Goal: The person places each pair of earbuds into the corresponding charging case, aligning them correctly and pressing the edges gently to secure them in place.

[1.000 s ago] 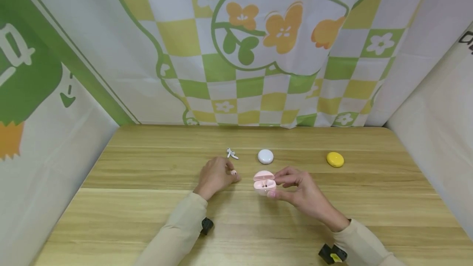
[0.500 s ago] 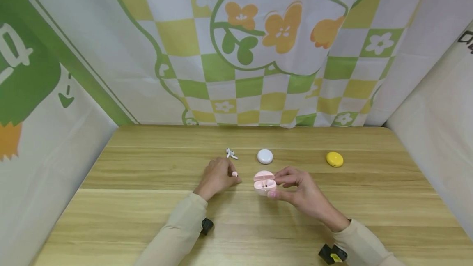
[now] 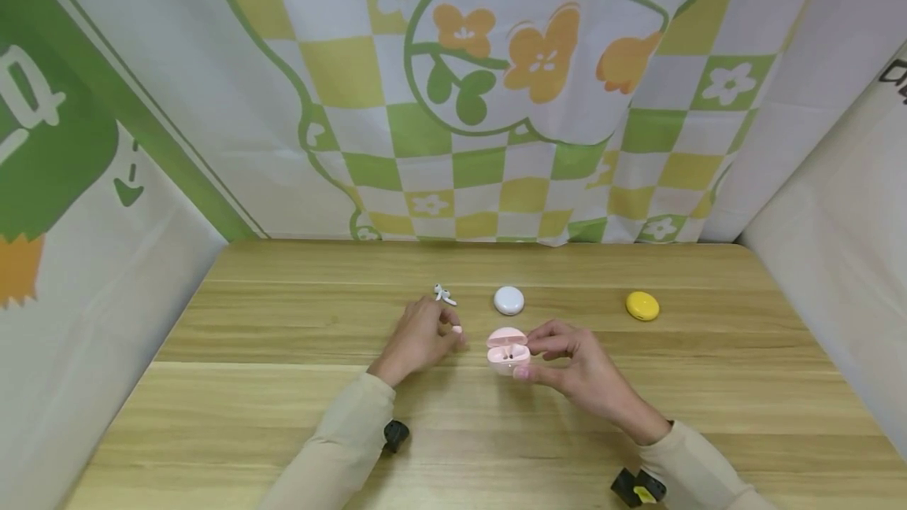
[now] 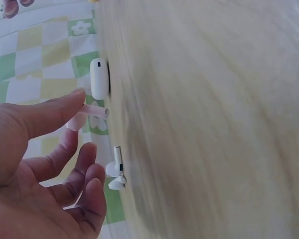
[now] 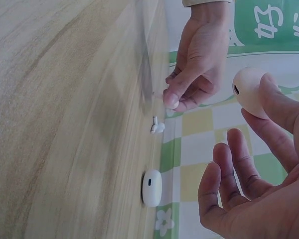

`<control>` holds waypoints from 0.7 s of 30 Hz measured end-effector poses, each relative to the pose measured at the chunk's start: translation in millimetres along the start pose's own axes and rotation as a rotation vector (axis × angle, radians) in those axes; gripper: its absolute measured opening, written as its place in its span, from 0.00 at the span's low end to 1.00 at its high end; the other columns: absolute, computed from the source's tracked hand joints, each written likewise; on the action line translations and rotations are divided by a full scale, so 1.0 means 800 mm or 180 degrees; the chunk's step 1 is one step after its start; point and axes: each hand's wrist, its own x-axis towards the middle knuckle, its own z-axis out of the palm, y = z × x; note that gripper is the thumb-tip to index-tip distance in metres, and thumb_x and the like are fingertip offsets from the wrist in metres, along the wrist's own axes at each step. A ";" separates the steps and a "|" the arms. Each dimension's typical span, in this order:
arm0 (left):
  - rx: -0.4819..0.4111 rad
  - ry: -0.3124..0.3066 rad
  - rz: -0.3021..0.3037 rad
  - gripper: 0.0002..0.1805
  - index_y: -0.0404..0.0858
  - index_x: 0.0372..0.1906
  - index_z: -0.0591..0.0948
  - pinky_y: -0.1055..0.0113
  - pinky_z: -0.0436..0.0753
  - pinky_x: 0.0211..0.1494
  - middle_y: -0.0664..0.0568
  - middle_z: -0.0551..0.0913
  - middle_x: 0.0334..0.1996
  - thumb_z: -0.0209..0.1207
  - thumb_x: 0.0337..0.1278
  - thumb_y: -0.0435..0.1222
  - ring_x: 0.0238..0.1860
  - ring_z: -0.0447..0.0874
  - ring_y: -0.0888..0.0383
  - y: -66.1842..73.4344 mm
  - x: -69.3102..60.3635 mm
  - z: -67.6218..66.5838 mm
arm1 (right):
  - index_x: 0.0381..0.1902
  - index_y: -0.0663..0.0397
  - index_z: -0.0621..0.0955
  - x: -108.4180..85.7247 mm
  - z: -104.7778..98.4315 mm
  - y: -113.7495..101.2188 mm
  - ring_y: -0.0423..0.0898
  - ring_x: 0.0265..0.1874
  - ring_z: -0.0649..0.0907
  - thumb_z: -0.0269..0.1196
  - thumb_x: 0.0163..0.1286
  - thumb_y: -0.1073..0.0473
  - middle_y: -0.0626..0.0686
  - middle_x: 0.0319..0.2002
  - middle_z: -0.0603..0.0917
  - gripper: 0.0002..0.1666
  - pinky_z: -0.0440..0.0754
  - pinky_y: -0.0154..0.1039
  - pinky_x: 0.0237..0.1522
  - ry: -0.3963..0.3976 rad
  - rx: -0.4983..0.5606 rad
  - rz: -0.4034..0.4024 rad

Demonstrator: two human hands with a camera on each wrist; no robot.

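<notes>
Between thumb and index finger, my left hand (image 3: 420, 339) pinches a pink earbud (image 4: 95, 111), stem pointing out past the thumb, just above the table. Its other fingers curl loosely. My right hand (image 3: 586, 375) grips a pink earbud case (image 3: 507, 354) by its right side, off the table, with the lid raised and the inside facing me. Small dark spots show in the case's hollows. A short gap separates the earbud from the case. In the right wrist view, the underside of the pink case (image 5: 250, 93) shows a dark port.
Two white earbuds (image 3: 444, 295) lie on the wooden table (image 3: 283, 400) just beyond my left hand. A white earbud case (image 3: 509, 300), lid down, sits behind the pink one. Farther right lies a yellow case (image 3: 642, 306). A patterned cloth (image 3: 482, 171) hangs along the back edge.
My left hand has shifted slightly to the right, and the pink earbud has turned between its fingers. My right hand and the pink case have stayed in place.
</notes>
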 end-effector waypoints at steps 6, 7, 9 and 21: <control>0.0028 -0.0047 -0.0036 0.10 0.38 0.29 0.84 0.59 0.75 0.42 0.50 0.80 0.31 0.76 0.51 0.35 0.35 0.74 0.55 -0.005 0.002 0.000 | 0.40 0.54 0.91 0.000 -0.001 -0.001 0.48 0.47 0.81 0.77 0.59 0.59 0.49 0.43 0.84 0.11 0.82 0.45 0.49 -0.0018 -0.0020 -0.0016; 0.0043 -0.0063 -0.0064 0.10 0.38 0.29 0.84 0.60 0.74 0.42 0.51 0.79 0.30 0.76 0.51 0.35 0.34 0.73 0.55 -0.005 0.002 0.000 | 0.40 0.54 0.91 0.000 -0.001 0.000 0.48 0.47 0.81 0.77 0.59 0.59 0.49 0.43 0.84 0.11 0.82 0.45 0.49 -0.0024 -0.0022 -0.0017; 0.0095 -0.0091 -0.0113 0.11 0.39 0.28 0.83 0.59 0.74 0.42 0.52 0.79 0.30 0.76 0.51 0.36 0.35 0.73 0.55 -0.007 0.002 0.002 | 0.40 0.54 0.91 0.000 -0.001 0.000 0.47 0.47 0.81 0.77 0.59 0.59 0.49 0.43 0.84 0.11 0.81 0.46 0.49 -0.0027 -0.0023 -0.0021; 0.0361 0.0074 -0.0157 0.10 0.43 0.26 0.86 0.56 0.75 0.43 0.57 0.84 0.28 0.78 0.48 0.41 0.34 0.77 0.54 -0.017 0.000 0.001 | 0.39 0.53 0.91 -0.001 0.000 0.000 0.47 0.47 0.82 0.78 0.58 0.60 0.48 0.43 0.84 0.11 0.82 0.45 0.50 0.0007 -0.0054 0.0026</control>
